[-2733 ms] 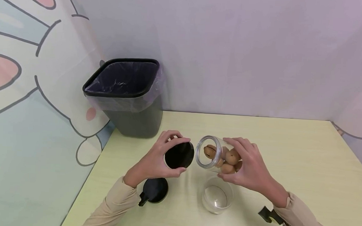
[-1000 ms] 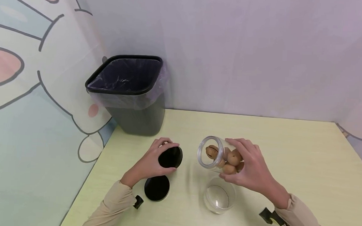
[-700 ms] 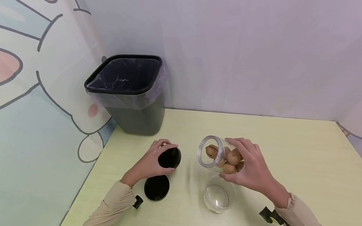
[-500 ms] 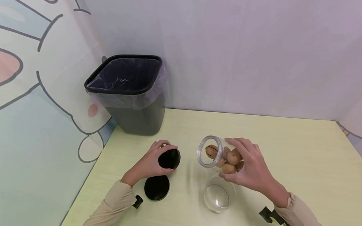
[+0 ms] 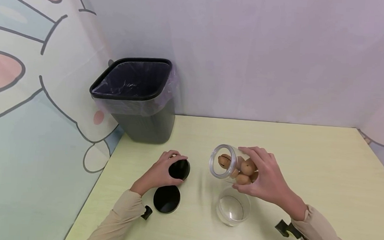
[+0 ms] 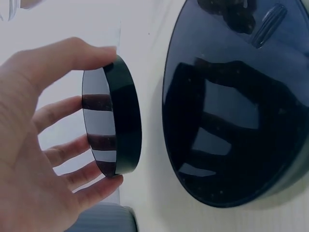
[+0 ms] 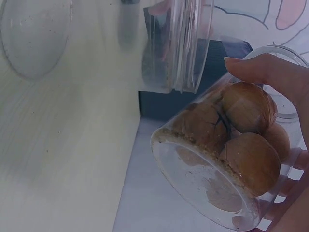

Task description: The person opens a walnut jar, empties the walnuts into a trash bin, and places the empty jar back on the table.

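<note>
Beyond the empty jar (image 5: 232, 218), a tilted jar (image 5: 233, 165) of nuts (image 5: 248, 167) is gripped by the right hand (image 5: 263, 174). Left of the empty jar, a black lid (image 5: 179, 169), now drawn farther from the tilted jar, is pinched by the left hand (image 5: 159, 173), so the nuts seem freely reachable.

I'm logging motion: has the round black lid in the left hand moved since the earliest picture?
Yes: the lid shifted leftward and slightly down in the head view, against the grey bag-lined bin.
</note>
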`<state>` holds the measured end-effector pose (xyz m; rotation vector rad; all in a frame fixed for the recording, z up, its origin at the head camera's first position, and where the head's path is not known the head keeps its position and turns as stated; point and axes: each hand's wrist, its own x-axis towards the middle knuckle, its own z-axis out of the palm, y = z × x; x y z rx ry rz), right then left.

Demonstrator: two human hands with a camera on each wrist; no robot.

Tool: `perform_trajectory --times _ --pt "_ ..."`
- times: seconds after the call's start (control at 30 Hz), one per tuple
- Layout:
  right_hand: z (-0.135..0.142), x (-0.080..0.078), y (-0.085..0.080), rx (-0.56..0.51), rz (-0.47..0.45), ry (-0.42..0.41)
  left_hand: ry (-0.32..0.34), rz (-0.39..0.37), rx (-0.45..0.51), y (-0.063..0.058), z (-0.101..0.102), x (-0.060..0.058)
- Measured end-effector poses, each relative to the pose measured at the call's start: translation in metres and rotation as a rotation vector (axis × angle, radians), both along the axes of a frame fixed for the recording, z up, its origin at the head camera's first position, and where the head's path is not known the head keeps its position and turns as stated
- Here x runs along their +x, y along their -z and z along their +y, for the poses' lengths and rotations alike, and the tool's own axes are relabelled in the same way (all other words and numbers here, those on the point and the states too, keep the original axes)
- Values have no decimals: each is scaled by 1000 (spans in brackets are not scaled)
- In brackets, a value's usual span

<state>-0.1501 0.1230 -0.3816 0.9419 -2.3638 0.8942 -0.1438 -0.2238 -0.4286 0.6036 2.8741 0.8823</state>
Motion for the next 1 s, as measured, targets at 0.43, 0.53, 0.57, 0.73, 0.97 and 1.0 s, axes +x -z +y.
perform_trajectory --times 0.43,0.53,0.57,0.73,0.97,1.0 --pt "-1 -3 0 4 -6 -4 13 -40 -7 14 -1 -3" --pt "-2 -3 0 5 -6 -4 11 -43 -8 18 -1 -4" --pt "-2 -3 0 5 -5 -3 11 -45 -7 19 -1 -4" --pt "-3 -4 0 4 -8 -2 12 -70 -10 20 -1 -4" --pt "-3 -5 1 5 0 3 24 -103 -11 20 -1 -1" --pt "-3 -5 1 4 1 4 24 -108 -12 20 -2 -1"
